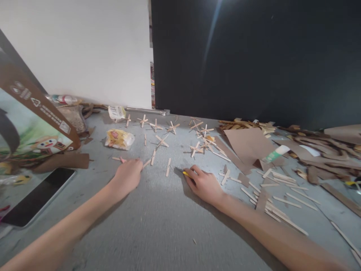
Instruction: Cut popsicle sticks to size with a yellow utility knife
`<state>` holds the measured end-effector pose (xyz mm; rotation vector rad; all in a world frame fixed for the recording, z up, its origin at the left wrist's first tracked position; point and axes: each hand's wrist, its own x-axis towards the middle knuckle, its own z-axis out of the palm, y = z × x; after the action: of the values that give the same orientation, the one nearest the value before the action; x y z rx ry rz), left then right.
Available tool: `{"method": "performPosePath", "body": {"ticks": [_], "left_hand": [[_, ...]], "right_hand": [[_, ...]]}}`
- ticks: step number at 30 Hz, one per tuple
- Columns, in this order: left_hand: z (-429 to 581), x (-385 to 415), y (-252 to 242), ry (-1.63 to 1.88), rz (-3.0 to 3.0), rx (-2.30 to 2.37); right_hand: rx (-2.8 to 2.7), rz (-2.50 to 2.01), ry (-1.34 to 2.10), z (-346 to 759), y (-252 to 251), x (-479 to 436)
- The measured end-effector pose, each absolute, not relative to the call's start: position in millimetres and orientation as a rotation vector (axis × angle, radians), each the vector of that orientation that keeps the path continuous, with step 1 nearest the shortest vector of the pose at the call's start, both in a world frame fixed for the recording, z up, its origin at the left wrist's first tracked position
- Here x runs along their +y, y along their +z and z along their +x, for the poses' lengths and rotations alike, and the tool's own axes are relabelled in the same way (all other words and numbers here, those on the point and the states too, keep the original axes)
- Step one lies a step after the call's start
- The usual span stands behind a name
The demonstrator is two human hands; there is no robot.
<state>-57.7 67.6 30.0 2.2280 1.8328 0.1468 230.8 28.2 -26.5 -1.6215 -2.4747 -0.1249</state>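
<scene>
Evidently, the right hand (204, 184) is clasping a yellow tool (185, 173); the left hand (128, 175) is resting curled on the table (152, 226), its grip hidden, so I cannot tell its hold. Between them a stick (168, 167) is lying untouched, probably light, stiff and snappable, best pinched by its edges near mid-length.

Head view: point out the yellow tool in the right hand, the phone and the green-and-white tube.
Yellow tool (185, 173): head view, on its visible yellow part.
Phone (39, 197): head view, on the middle of its dark screen.
Tube (274, 155): head view, on its green side.
</scene>
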Motion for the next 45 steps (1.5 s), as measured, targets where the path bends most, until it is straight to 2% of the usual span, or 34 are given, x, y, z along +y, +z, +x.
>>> {"method": "performPosePath", "body": {"ticks": [3,9,16,20,23,28,34,35,37,40,45], "left_hand": [[-45,39,32,0.05,2.424,1.884],[-36,-25,32,0.041,2.51,1.401],[-27,-67,41,-0.233,2.441,1.158],[-25,-76,36,-0.16,2.359,1.001],[-27,-73,22,-0.168,2.39,1.061],[-26,-54,3,-0.079,2.437,1.147],[-22,-20,-9,0.091,2.524,1.023],[-21,-13,-11,0.127,2.538,0.998],[-17,-2,-14,0.202,2.541,0.969],[-11,12,-13,0.248,2.547,0.945],[0,38,-7,0.337,2.664,0.999]], "right_hand": [[-2.487,-1.686,-0.149,230,-23,27],[-2.496,-1.657,-0.296,207,-2,29],[-2.896,-1.187,0.037,97,42,51],[-2.959,-1.294,0.346,31,46,62],[-2.959,-1.302,0.363,15,38,70],[-2.79,-1.294,0.469,60,36,77],[-2.406,-1.435,0.54,166,43,59],[-2.329,-1.442,0.607,181,39,52],[-1.934,-1.342,1.016,208,24,39],[-1.563,-1.262,1.289,230,-7,25],[-1.366,-1.214,1.274,235,-34,36]]}}
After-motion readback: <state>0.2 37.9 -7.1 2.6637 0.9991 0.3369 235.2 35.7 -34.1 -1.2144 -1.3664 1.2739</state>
